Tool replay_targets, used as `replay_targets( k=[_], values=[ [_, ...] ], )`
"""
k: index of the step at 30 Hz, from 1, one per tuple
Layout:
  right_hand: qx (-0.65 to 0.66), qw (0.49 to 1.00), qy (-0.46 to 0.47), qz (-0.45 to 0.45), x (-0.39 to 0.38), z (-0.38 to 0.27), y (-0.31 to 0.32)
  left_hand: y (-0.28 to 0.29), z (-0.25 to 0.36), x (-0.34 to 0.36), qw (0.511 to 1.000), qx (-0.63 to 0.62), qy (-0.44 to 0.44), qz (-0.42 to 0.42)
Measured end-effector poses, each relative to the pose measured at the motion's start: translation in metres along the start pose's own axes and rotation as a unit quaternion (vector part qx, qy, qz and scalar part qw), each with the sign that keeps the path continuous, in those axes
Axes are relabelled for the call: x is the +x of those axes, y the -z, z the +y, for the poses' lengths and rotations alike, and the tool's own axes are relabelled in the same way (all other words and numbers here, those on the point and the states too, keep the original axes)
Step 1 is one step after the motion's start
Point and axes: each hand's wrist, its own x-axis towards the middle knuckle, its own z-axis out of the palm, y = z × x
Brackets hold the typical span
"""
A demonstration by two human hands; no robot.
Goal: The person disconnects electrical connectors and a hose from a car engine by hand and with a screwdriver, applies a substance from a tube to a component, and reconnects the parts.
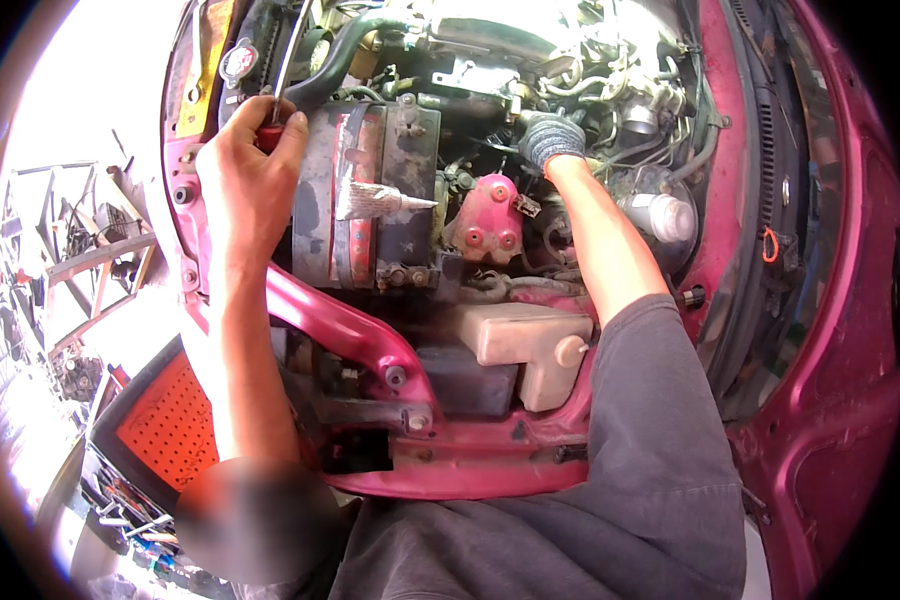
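My bare left hand (245, 165) is closed round the red handle of a long screwdriver (292, 48), beside the radiator cap (238, 63). Its metal shaft runs up past the frame's top edge. Deep in the engine bay, my right hand (552, 140) wears a grey knitted glove and reaches among hoses and metal parts; its fingertips are hidden. Just below that glove sits a red metal bracket (490, 218). Between my arms is a dark, dusty car battery (315, 195), with a white tube with a pointed nozzle (375, 200) lying on top.
A beige plastic reservoir (530, 345) stands near the front of the bay. The pink car body (370, 335) edges it. At right is a round-capped fluid reservoir (660, 215). An orange perforated panel (170, 425) and a metal frame (100, 260) stand at left.
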Motion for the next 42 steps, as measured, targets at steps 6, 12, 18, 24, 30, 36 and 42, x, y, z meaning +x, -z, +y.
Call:
replay_targets(
  k=[6,12,18,24,30,36,42],
  values=[
    [-0.072,0.991,0.088,-0.065,0.037,0.013,-0.012,-0.003,0.0,0.003,1.0,0.009,-0.021,0.004],
    [-0.07,0.99,0.079,0.094,0.02,0.015,-0.027,-0.002,-0.007,0.005,0.998,-0.012,-0.05,0.026],
    [-0.047,0.993,0.026,0.109,0.019,0.008,-0.034,-0.003,-0.007,0.004,0.999,-0.006,-0.036,0.025],
    [-0.107,0.986,0.09,0.096,0.02,0.016,-0.039,-0.002,-0.006,0.005,0.999,0.001,-0.026,0.023],
    [-0.036,0.997,0.047,-0.046,0.028,0.003,-0.007,-0.004,-0.006,0.003,0.999,0.009,-0.038,0.019],
    [0.05,0.996,0.006,-0.078,0.022,0.005,-0.01,-0.003,-0.003,0.004,0.999,0.002,-0.042,0.019],
    [0.419,0.895,-0.058,0.142,0.018,0.018,-0.083,-0.001,-0.004,0.004,0.999,-0.001,-0.036,0.012]
  ],
)
